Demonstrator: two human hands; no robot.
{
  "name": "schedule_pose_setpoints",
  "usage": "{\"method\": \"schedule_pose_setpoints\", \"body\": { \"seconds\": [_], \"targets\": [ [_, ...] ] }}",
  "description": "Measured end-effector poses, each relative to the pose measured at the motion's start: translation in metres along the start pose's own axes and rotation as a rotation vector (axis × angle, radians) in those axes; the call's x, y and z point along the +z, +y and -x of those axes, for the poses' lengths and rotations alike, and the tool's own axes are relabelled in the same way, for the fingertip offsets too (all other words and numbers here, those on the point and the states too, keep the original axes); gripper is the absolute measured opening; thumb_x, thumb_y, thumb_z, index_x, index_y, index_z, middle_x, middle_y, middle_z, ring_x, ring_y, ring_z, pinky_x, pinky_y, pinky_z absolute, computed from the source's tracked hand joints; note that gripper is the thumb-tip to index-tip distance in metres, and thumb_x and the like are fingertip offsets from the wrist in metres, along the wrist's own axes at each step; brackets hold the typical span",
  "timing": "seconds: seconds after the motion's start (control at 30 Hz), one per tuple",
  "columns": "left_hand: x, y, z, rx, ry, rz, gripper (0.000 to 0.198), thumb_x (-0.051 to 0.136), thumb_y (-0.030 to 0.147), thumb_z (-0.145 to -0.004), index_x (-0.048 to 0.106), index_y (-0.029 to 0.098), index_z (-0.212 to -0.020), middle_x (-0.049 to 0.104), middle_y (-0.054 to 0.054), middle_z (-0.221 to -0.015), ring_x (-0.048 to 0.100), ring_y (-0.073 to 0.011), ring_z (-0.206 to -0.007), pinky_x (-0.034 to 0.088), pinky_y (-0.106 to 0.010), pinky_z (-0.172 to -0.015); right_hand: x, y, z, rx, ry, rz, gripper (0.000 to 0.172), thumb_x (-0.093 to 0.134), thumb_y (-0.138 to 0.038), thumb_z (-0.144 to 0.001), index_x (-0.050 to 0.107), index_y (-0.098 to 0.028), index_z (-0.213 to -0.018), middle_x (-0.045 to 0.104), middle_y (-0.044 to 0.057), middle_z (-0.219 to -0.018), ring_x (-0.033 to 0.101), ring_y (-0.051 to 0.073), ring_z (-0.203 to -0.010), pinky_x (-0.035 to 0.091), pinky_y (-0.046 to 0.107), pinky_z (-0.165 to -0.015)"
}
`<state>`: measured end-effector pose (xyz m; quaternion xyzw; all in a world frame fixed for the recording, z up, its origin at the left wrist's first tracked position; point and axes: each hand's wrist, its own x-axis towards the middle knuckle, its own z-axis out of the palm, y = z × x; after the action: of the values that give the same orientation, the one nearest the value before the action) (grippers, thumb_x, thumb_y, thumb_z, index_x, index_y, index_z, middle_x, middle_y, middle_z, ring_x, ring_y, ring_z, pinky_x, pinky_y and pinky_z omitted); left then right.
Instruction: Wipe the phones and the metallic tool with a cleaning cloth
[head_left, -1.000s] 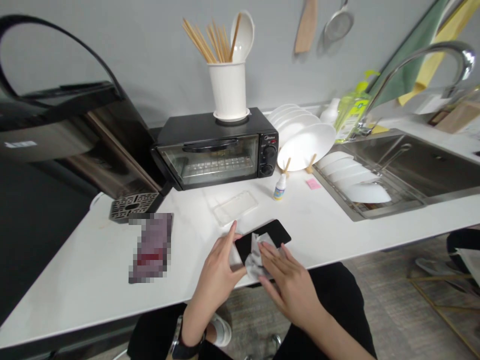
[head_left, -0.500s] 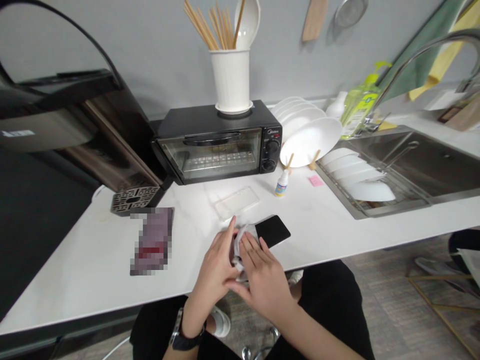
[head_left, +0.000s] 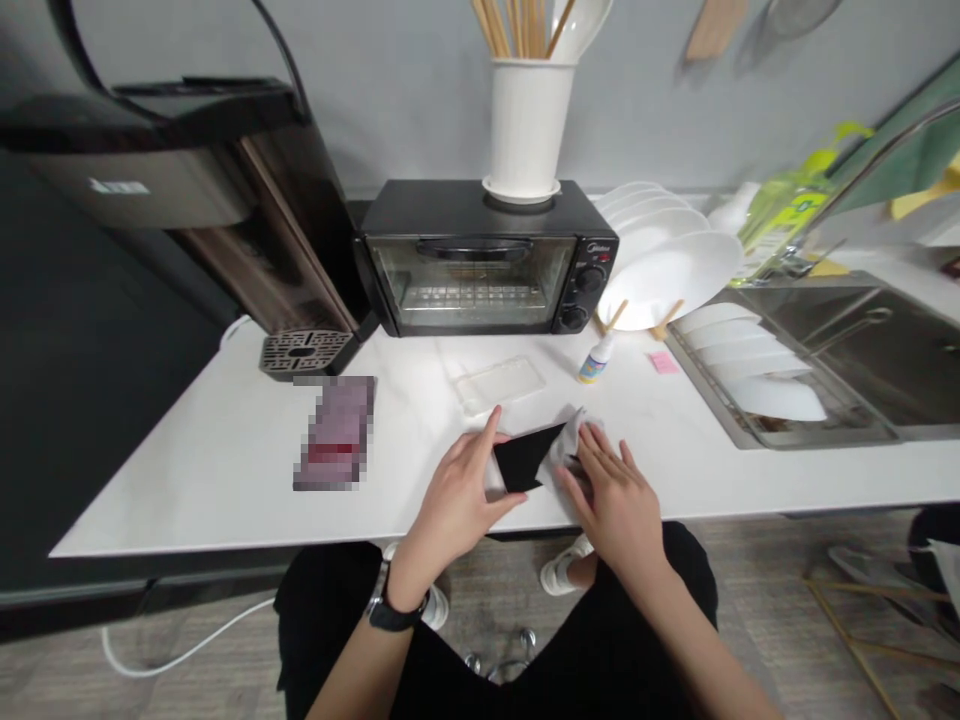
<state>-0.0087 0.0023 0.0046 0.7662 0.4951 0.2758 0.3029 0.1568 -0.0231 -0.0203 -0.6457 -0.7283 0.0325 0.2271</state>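
Note:
A black phone [head_left: 523, 458] lies flat near the front edge of the white counter [head_left: 225, 450]. My left hand [head_left: 459, 498] rests on its near left end and holds it down. My right hand [head_left: 613, 490] presses a crumpled white wipe [head_left: 570, 440] onto the phone's far right end, covering that part. A clear phone case [head_left: 499, 381] lies just beyond the phone. A small white dropper bottle [head_left: 598, 358] stands to the right of the case.
A black toaster oven [head_left: 487, 265] with a white utensil holder [head_left: 529, 125] on top stands behind. White plates [head_left: 671, 270] lean in a rack beside a sink [head_left: 847, 350] holding more dishes. A blurred flat packet [head_left: 335, 432] lies at left, near a black appliance [head_left: 187, 190].
My right hand has slid the wipe from the phone's near left end to its far right end. The camera view has shifted left and down.

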Motion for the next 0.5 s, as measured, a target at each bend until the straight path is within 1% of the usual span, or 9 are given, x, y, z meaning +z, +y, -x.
{"method": "schedule_pose_setpoints", "body": {
  "seconds": [0.13, 0.23, 0.3, 0.4, 0.5],
  "targets": [
    [0.0, 0.0, 0.001, 0.01, -0.02, -0.017, 0.072, 0.048, 0.016, -0.063, 0.004, 0.03, -0.118, 0.039, 0.002, -0.11, 0.032, -0.016, -0.104, 0.024, -0.032, -0.091, 0.009, -0.022, -0.01, -0.031, -0.034, -0.01, 0.047, 0.032, -0.038, -0.073, 0.027, -0.014, -0.113, 0.023, 0.005, -0.121, 0.011, 0.02, -0.112, 0.013, 0.042, -0.094],
    [0.001, -0.001, 0.0, 0.009, -0.044, -0.033, 0.071, 0.044, 0.01, -0.063, 0.002, 0.028, -0.118, 0.037, 0.001, -0.111, 0.031, -0.0158, -0.105, 0.024, -0.031, -0.091, 0.01, -0.04, -0.007, -0.097, -0.086, -0.046, 0.05, 0.032, -0.041, -0.072, 0.028, -0.014, -0.114, 0.026, 0.005, -0.12, 0.012, 0.019, -0.112, 0.013, 0.038, -0.095],
    [0.002, -0.002, 0.0, 0.005, -0.062, -0.043, 0.073, 0.042, 0.008, -0.062, -0.001, 0.026, -0.119, 0.036, 0.001, -0.113, 0.031, -0.0162, -0.105, 0.025, -0.031, -0.09, 0.008, -0.047, -0.002, -0.13, -0.117, -0.07, 0.051, 0.032, -0.041, -0.071, 0.027, -0.015, -0.114, 0.027, 0.004, -0.119, 0.013, 0.018, -0.112, 0.013, 0.036, -0.095],
    [0.005, -0.001, -0.001, -0.008, -0.073, -0.061, 0.076, 0.043, 0.006, -0.061, -0.003, 0.025, -0.119, 0.035, 0.0, -0.113, 0.032, -0.0165, -0.104, 0.025, -0.031, -0.091, 0.003, -0.044, 0.008, -0.163, -0.16, -0.098, 0.049, 0.031, -0.041, -0.072, 0.026, -0.018, -0.115, 0.028, 0.001, -0.119, 0.015, 0.016, -0.112, 0.013, 0.035, -0.096],
    [0.007, 0.002, -0.003, -0.01, -0.077, -0.078, 0.076, 0.044, 0.009, -0.062, -0.004, 0.025, -0.119, 0.035, 0.001, -0.113, 0.03, -0.0159, -0.105, 0.023, -0.031, -0.092, -0.003, -0.028, 0.016, -0.163, -0.164, -0.109, 0.048, 0.031, -0.041, -0.072, 0.025, -0.02, -0.115, 0.027, -0.001, -0.119, 0.018, 0.016, -0.111, 0.014, 0.036, -0.095]
  ]
}}
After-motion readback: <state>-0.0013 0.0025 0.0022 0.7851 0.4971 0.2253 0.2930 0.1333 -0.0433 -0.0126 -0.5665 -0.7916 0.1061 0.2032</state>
